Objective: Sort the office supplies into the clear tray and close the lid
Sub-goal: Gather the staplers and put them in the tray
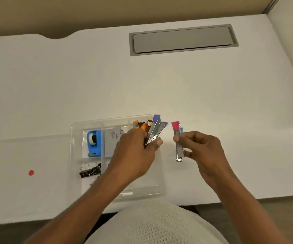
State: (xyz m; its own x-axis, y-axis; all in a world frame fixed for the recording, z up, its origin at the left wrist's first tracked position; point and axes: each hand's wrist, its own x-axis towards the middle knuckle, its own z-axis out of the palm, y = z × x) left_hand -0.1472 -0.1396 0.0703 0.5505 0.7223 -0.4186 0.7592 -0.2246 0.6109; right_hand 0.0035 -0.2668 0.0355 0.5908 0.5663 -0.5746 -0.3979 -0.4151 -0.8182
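Observation:
The clear tray (75, 155) sits near the desk's front edge, split into compartments. It holds a blue tape dispenser (94, 143), a grey Camlin box (113, 140), black binder clips (89, 170) and orange items (139, 125) at the back right. My left hand (135, 152) hovers over the tray's right side, shut on two purple-tipped metal staplers (157, 128). My right hand (202, 148), just right of the tray, pinches a pink-tipped metal stapler (177, 136) upright; something blue shows behind it.
The clear lid (31, 155) with a red dot sticker (31, 172) lies flat left of the tray. A grey cable hatch (182, 40) is set into the white desk (159, 88) at the back. The desk's front edge runs close to my body.

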